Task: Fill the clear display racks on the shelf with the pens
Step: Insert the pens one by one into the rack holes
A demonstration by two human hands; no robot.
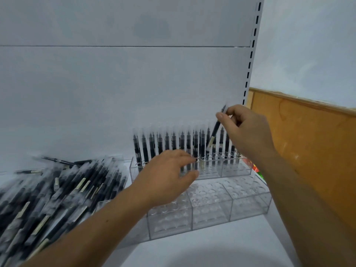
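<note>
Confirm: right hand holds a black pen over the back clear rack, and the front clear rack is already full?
No. The head view shows the front clear plastic rack empty where visible. The right hand does hold a slim black pen over the back clear plastic rack.

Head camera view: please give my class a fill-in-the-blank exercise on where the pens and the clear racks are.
1. The right hand pinches a tilted ____ above the back rack.
2. The loose pens lie in a pile to the ____ of the racks.
3. The visible holes of the front rack are ____.
4. The row of pens in the back rack stands ____.
Missing words: pen; left; empty; upright.
</note>
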